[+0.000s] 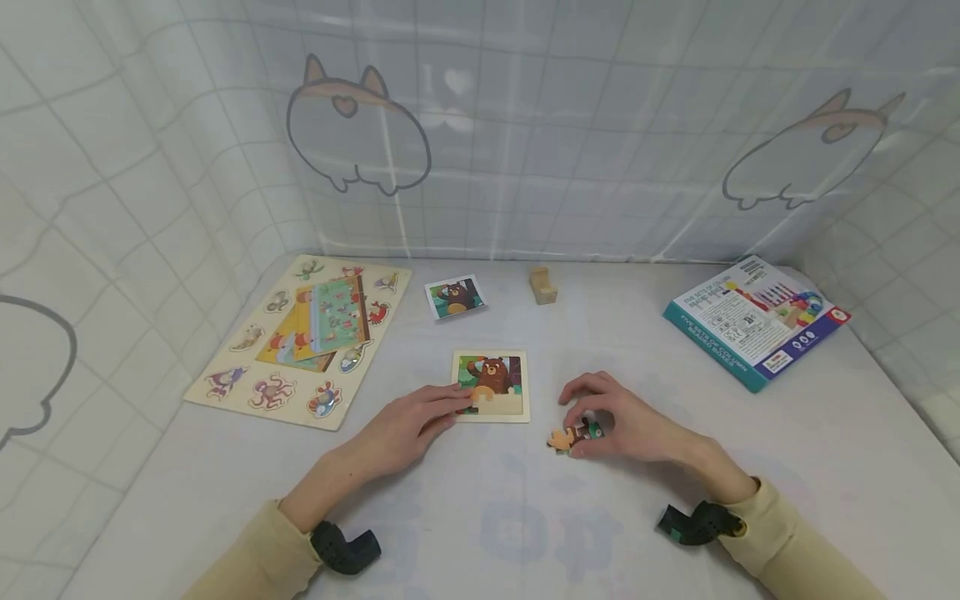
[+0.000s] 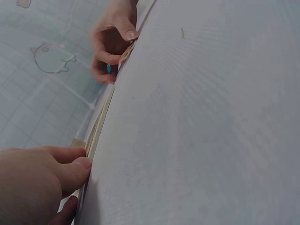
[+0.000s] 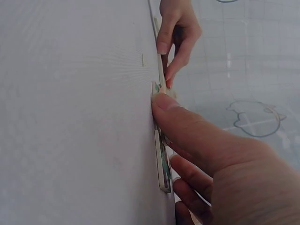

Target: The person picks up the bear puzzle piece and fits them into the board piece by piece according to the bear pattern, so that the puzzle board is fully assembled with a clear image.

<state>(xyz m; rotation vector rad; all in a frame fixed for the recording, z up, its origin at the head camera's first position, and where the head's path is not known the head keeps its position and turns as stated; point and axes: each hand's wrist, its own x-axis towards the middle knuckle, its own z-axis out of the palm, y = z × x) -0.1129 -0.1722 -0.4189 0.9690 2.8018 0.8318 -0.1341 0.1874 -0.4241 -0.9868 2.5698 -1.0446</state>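
A small square puzzle board (image 1: 526,385) with a bear picture lies at the middle of the table. Its upper part is filled, and bare wood shows along the lower part. My left hand (image 1: 408,427) holds the board's left edge, thumb at the near side and fingertips over the top. To the right of the board, my right hand (image 1: 626,421) pinches orange, brown and green puzzle pieces (image 1: 560,440) between thumb and fingers, low at the table. In the right wrist view, a puzzle piece (image 3: 162,161) shows edge-on beneath those fingers; how many pieces they hold is unclear.
Behind the board lie a bear picture card (image 1: 456,297) and a small wooden block (image 1: 543,286). At the left, a peg puzzle board (image 1: 247,379) carries colourful picture boards (image 1: 336,317). A boxed toy (image 1: 757,321) sits at the right. Patterned curtains (image 1: 525,125) enclose the table.
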